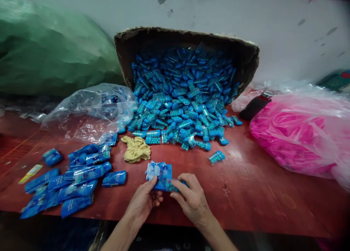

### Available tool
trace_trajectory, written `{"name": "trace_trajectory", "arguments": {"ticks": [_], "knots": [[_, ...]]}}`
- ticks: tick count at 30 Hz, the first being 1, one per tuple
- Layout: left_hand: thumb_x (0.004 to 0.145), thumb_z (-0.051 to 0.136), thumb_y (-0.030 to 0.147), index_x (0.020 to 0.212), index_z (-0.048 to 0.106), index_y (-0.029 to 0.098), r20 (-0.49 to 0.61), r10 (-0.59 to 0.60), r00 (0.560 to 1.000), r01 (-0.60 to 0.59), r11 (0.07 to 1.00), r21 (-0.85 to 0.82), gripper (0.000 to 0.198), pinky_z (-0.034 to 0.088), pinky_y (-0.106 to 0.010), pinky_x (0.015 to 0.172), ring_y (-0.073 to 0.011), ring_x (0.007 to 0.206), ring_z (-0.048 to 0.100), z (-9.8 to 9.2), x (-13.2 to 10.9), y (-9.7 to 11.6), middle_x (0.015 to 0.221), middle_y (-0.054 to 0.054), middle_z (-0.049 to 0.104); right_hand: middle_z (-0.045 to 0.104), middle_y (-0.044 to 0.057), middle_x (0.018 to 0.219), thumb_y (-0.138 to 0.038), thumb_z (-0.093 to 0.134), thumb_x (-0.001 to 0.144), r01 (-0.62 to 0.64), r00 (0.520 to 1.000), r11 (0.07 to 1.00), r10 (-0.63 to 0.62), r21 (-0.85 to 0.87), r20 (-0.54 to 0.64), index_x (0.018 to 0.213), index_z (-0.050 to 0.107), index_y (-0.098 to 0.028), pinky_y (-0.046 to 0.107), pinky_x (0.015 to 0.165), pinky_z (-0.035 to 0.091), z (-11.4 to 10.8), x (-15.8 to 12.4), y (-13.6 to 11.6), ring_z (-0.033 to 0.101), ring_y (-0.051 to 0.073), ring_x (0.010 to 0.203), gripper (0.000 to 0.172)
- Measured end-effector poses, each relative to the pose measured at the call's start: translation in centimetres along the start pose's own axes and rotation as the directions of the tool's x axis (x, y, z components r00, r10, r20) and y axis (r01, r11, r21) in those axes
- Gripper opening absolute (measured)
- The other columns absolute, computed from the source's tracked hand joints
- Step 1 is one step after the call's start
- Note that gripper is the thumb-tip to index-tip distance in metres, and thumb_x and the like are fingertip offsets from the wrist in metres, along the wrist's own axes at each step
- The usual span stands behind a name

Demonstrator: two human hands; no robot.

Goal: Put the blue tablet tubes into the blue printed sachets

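Observation:
My left hand (142,200) pinches a flat blue printed sleeve (160,184) between thumb and fingers, just above the table's near edge. A small clear bottle of blue balls (171,185) is gripped by my right hand (194,199), its end meeting the sleeve's right side. Whether the bottle is partly inside the sleeve I cannot tell. Just beyond my fingers lie more blue printed sleeves (165,168). To the left is a pile of bottles in blue printed sleeves (82,174). One bare bottle (216,157) lies on its own beyond my right hand.
A tipped cardboard box (247,58) spills many bare bottles (180,109) onto the red table (246,203). Around it are a crumpled yellow cloth (136,149), a clear plastic bag (90,112), a bag of pink things (290,134), a dark flask (254,106) and a green sack (54,50).

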State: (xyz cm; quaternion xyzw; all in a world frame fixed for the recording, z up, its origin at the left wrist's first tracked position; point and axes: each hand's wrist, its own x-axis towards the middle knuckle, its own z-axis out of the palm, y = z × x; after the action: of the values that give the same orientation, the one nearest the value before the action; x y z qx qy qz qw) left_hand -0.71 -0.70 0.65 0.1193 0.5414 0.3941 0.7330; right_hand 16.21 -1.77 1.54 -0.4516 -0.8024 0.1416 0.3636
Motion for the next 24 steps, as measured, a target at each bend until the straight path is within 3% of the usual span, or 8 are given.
{"name": "trace_trajectory", "arguments": {"ticks": [7, 15, 21, 24], "knots": [[0.067, 0.063, 0.040, 0.063, 0.059, 0.011, 0.063, 0.062, 0.996, -0.064, 0.998, 0.031, 0.029, 0.038, -0.019, 0.040, -0.0108, 0.044, 0.054, -0.1, -0.4, 0.4, 0.048, -0.003, 0.061, 0.055, 0.007, 0.090, -0.018, 0.054, 0.082, 0.065, 0.998, 0.998, -0.065, 0.018, -0.005, 0.105, 0.056, -0.021, 0.034, 0.071, 0.045, -0.3, 0.3, -0.2, 0.048, 0.020, 0.082, 0.024], [0.062, 0.068, 0.039, 0.066, 0.063, 0.011, 0.025, 0.233, 0.972, -0.233, 0.959, 0.163, 0.029, 0.045, -0.022, 0.046, -0.0118, 0.048, 0.056, 0.1, -0.1, 0.4, 0.055, -0.003, 0.065, 0.053, 0.007, 0.092, -0.026, 0.057, 0.080, -0.061, 0.996, 0.996, 0.056, 0.070, 0.068, 0.105, 0.055, -0.022, 0.031, 0.069, 0.048, 0.3, 0.1, -0.2, 0.053, 0.019, 0.081, 0.025], [0.065, 0.068, 0.035, 0.075, 0.063, 0.014, 0.107, 0.057, 0.993, -0.042, 0.989, -0.143, 0.024, 0.050, -0.027, 0.059, -0.0147, 0.063, 0.062, 1.2, -0.4, -0.2, 0.069, -0.003, 0.069, 0.052, 0.008, 0.092, -0.029, 0.058, 0.078, -0.248, 0.965, 0.959, 0.257, 0.138, -0.050, 0.097, 0.055, -0.018, 0.029, 0.065, 0.049, 2.7, -0.5, -0.8, 0.057, 0.020, 0.079, 0.022], [0.067, 0.067, 0.029, 0.075, 0.064, 0.013, 0.113, 0.049, 0.992, -0.030, 0.987, -0.160, 0.018, 0.049, -0.023, 0.055, -0.0116, 0.058, 0.060, 1.1, -0.4, -0.3, 0.067, -0.002, 0.068, 0.052, 0.009, 0.097, -0.025, 0.058, 0.077, -0.277, 0.957, 0.929, 0.289, 0.245, -0.014, 0.102, 0.056, -0.019, 0.031, 0.073, 0.048, 2.9, -0.5, -1.6, 0.055, 0.022, 0.088, 0.025]]}}
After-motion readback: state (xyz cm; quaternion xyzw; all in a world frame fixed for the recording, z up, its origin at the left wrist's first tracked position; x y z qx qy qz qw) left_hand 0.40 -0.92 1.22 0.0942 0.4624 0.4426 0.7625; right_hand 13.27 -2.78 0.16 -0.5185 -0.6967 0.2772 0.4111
